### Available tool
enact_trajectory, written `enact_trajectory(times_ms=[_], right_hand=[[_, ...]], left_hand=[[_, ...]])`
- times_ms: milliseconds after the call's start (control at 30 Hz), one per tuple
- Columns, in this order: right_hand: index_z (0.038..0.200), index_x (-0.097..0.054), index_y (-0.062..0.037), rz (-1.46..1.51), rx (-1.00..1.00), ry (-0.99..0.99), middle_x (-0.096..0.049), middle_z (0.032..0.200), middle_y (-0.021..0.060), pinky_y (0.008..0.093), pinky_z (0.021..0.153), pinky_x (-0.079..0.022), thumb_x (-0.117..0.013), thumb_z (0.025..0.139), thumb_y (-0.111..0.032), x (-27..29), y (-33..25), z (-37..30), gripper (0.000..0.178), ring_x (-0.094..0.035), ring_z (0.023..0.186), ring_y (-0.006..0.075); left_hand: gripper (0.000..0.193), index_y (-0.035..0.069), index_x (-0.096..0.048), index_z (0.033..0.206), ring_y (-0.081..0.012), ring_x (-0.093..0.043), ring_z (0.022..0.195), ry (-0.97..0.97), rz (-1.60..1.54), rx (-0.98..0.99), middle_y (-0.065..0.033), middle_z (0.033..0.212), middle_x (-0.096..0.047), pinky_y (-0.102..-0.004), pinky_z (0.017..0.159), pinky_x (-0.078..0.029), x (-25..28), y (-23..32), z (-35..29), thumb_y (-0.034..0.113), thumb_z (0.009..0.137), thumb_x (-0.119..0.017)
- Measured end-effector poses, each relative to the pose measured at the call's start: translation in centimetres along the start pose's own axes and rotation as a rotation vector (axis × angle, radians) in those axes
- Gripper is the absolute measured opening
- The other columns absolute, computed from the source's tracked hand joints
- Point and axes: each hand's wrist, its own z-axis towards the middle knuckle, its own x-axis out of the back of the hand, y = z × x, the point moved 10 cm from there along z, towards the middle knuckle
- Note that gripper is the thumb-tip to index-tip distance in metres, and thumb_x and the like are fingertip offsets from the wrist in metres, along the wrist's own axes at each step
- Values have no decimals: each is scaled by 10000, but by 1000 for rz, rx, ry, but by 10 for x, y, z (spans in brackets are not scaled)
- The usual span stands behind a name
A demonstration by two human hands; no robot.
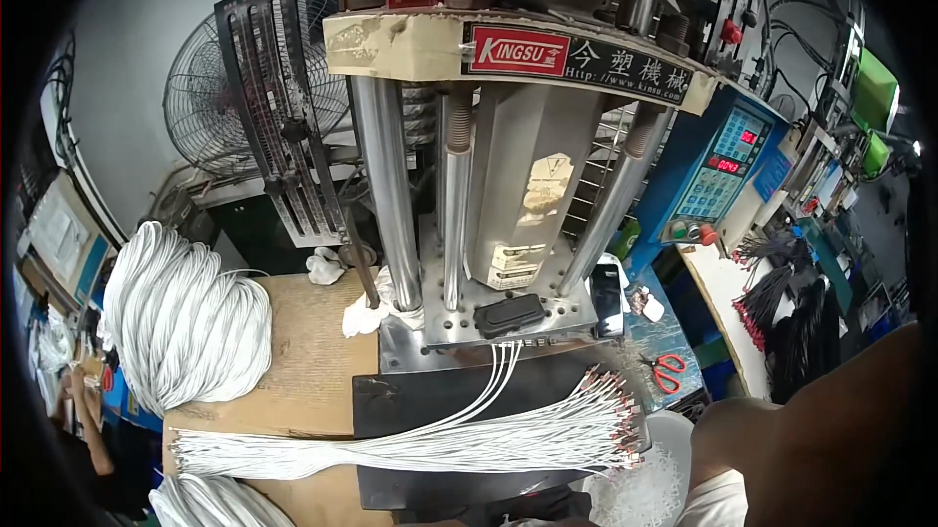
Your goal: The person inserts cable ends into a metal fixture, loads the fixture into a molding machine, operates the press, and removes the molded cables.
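Neither of my hands shows. At the lower right my bent right arm [831, 420] looms close and blurred, its hand out of sight. A bundle of white cables [391, 451] with small connectors at the right end lies across a black mat [410, 400] in front of a press [489, 327]. Several of these cables curve up from the bundle to the front edge of the press's metal base. On that base, under the central column, sits a dark oblong block [509, 315]. My left hand and arm are outside the picture.
Coiled white cable [191, 322] rests on cardboard [313, 332] at left. Red-handled scissors [668, 373] and a phone [607, 300] lie right of the press, beside a blue control box [723, 166]. A white tub [664, 449] stands below. Another person's arm [88, 420] shows far left.
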Motion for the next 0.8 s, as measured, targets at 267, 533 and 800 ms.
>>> enact_trajectory(times_ms=[267, 533, 800], right_hand=[[1208, -588, -3, 4, 2, -19, -556, 1215, 186, 417, 912, -475, -646, 886, -244, -23, 0, 10, 407, -596, 1026, 294], [1213, -585, -3, 20, -10, -28, -560, 1210, 187, 414, 908, -477, -644, 886, -234, -27, 15, 18, 405, -597, 1026, 295], [1218, -582, -3, 31, -27, -55, -563, 1206, 188, 412, 904, -478, -643, 885, -224, -13, 20, 22, 404, -598, 1026, 295]], left_hand=[[296, 157, -640, 1083, -310, -571, 991, 98, -161, 174, -91, 1176, -581, -503, 799, -494, -8, -6, -21, 357, 873, -698], [262, 191, -644, 1083, -319, -567, 1027, 184, -316, 352, -87, 1193, -576, -507, 822, -491, -22, 0, -38, 363, 890, -684], [229, 224, -648, 1084, -328, -563, 1063, 288, -479, 538, -82, 1209, -572, -510, 845, -488, -47, 16, -55, 368, 906, -669]])
